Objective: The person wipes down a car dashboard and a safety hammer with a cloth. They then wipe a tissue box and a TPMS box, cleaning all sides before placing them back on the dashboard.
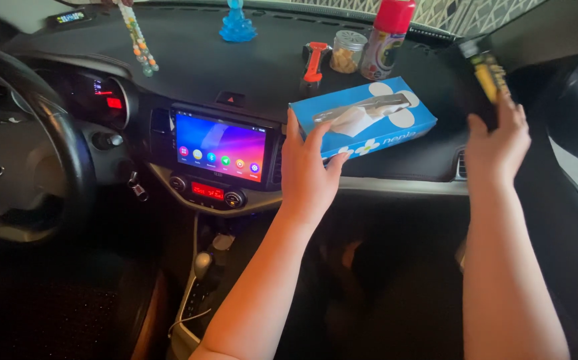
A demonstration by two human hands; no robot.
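Note:
I sit in a car's passenger seat and reach toward the dashboard [235, 67]. My left hand [307, 167] grips the near left end of a blue tissue box [369, 117] that rests on the dashboard's edge, thumb on its front face. My right hand [497, 140] is raised at the far right and holds a dark, narrow object with a yellow label [485, 70], blurred, near the door pillar.
On the dashboard stand a red-capped spray can [387, 37], a small clear jar [347, 51], an orange tool [313, 63] and a blue figurine [237, 23]. A lit touchscreen [220, 145] sits centre, the steering wheel [69, 153] left, the gear lever [202, 263] below. Beads [139, 40] hang down.

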